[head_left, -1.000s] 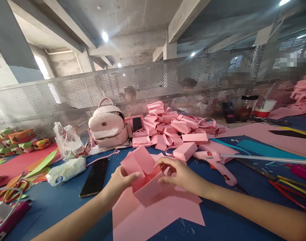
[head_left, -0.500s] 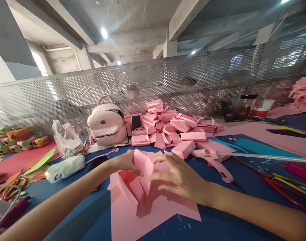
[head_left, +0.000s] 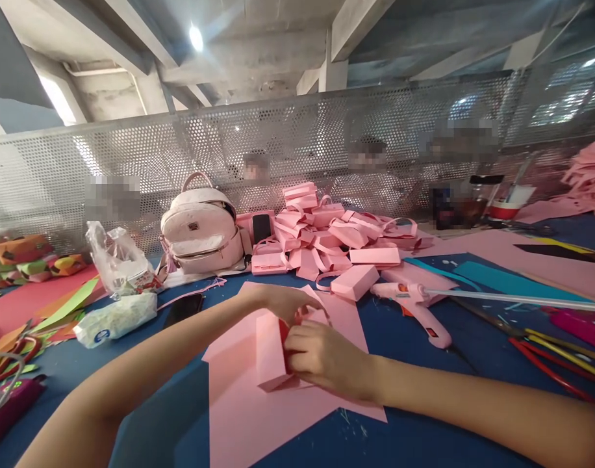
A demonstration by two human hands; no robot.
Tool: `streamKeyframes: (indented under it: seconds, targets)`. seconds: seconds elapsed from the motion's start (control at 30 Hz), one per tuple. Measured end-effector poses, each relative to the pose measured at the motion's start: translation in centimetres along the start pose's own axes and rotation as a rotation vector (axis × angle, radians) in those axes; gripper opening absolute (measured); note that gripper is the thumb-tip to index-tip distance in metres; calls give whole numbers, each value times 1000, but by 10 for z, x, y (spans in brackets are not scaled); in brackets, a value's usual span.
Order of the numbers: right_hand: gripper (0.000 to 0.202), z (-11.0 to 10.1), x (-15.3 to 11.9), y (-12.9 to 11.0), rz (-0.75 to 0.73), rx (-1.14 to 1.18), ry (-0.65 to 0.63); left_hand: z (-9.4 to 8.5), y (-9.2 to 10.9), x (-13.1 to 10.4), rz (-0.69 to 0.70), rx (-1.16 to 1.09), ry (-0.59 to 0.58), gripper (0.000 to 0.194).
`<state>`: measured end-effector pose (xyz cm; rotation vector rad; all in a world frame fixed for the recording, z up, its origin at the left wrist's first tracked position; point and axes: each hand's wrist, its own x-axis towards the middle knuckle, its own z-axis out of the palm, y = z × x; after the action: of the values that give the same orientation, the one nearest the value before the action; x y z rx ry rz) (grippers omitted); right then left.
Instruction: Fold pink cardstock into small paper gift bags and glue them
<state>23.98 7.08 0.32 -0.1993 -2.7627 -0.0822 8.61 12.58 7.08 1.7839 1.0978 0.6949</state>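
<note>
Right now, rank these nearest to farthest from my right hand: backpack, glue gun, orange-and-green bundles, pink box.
From your right hand:
1. Pink box, at its fingers
2. Glue gun, to its right
3. Backpack, behind and left
4. Orange-and-green bundles, far left

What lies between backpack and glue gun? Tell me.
A heap of pink paper boxes, with what looks like a black phone beside it, in the head view.
</note>
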Motion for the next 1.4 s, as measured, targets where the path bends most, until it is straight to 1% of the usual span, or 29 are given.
streamKeyframes:
  seconds: [0.03,0.07,0.1,0.13,0.2,0.23,0.27,0.3,0.33,0.4,0.47,0.5,0.53,0.6,0.67,0.77,0.83,1.03,1.23,1.33,1.4]
  targets:
    - [24,2,-1,0,4,-11,-9,-1,1,-1,39,63,-57,44]
    - [24,2,-2,-1,3,-27,-19,-2,2,-4,64,103,-77,48]
    - [24,1,-3,-1,-4,-44,-30,-3,3,-10,92,136,-64,49]
    - [22,0,-5,-1,-12,-59,-42,-4,4,-18,140,172,-32,47]
    - [19,-4,-7,-2,-35,-82,-62,-4,7,-42,236,230,47,40]
    - [19,-6,-9,-2,-51,-91,-66,-3,7,-57,356,332,116,37]
    - [18,-7,-10,-2,-65,-101,-58,-1,6,-73,444,410,177,36]
    - [18,-7,-11,-2,-73,-112,-40,1,3,-89,516,461,204,34]
    - [17,-7,-13,-3,-76,-120,-19,4,-1,-104,538,492,195,32]
    - [17,-6,-15,-4,-57,-129,18,9,-16,-129,523,562,180,36]
    - [18,-4,-16,-5,-34,-135,41,15,-35,-146,522,664,167,51]
    - [19,-4,-16,-6,-33,-138,46,18,-45,-150,524,710,139,59]
    - [21,-4,-16,-7,-36,-143,51,20,-54,-153,517,754,109,64]
    - [22,-4,-17,-8,-49,-148,43,23,-68,-155,512,817,71,63]
    - [20,-5,-19,-9,-51,-139,9,25,-75,-154,512,855,53,62]
    - [14,-7,-23,-10,-15,-96,-48,26,-76,-153,514,891,41,62]
    - [11,-9,-26,-12,12,-51,-63,26,-75,-153,511,910,30,61]
    - [10,-15,-28,-15,50,70,-109,28,-76,-153,542,989,42,57]
    - [17,-19,-27,-12,110,182,-148,29,-73,-151,542,1052,38,55]
    - [19,-16,-29,-11,125,209,-164,29,-74,-151,540,1061,42,54]
    - [24,-13,-31,-12,138,201,-161,30,-76,-151,539,1058,52,53]
